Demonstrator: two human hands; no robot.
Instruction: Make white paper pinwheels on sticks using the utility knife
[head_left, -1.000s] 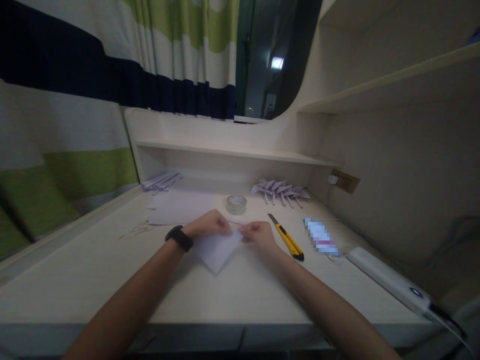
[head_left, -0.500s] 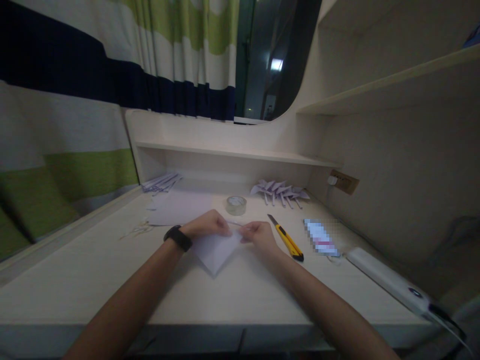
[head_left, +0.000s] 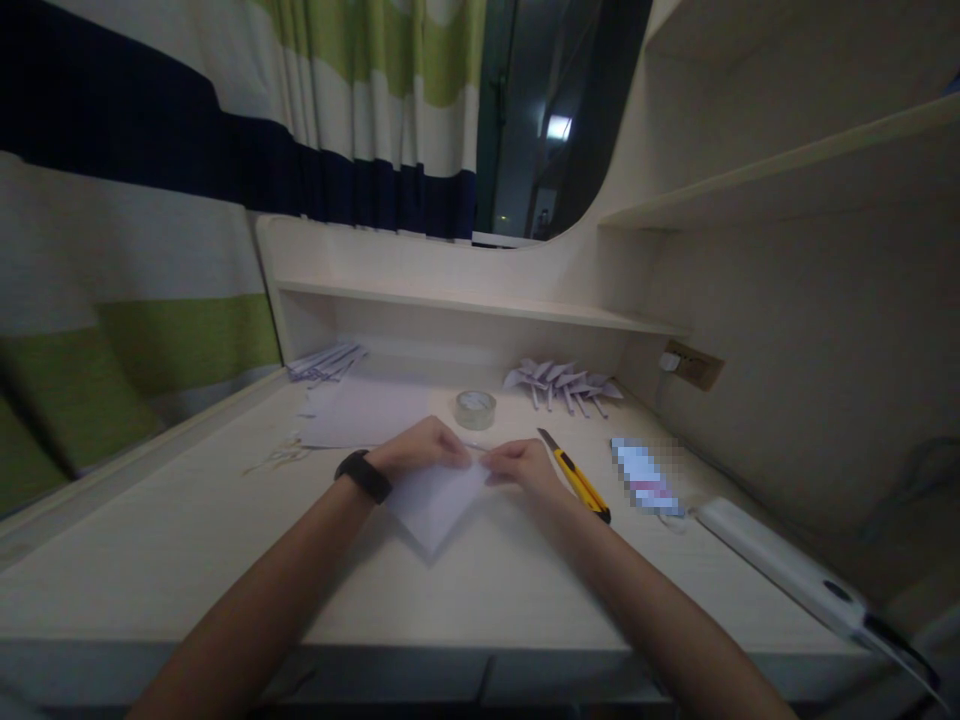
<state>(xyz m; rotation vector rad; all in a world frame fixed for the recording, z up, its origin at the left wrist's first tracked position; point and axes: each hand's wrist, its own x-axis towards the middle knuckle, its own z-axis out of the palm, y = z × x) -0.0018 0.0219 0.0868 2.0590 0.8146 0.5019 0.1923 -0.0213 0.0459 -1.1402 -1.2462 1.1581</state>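
Observation:
A white sheet of paper [head_left: 433,508], one corner pointing toward me, is held at its far edge between both hands. My left hand [head_left: 429,444], with a black watch on its wrist, pinches the paper near its upper corner. Close beside it, my right hand [head_left: 523,463] pinches the paper's right side with thumb and forefinger. The fingertips of the two hands nearly meet. Just beyond them stands a roll of clear tape [head_left: 475,411]. A yellow utility knife [head_left: 579,483] with its blade out lies to the right of my right hand.
Several paper pinwheels [head_left: 562,384] lie at the back right. Rolled paper sticks [head_left: 328,363] and a stack of paper [head_left: 367,410] are at the back left, near small scraps [head_left: 277,454]. A phone [head_left: 643,478] and a white power strip [head_left: 780,565] lie on the right.
The view has shifted slightly. Both hands stay pinched on the paper, and the fingertips of my left hand have moved slightly closer to the right ones.

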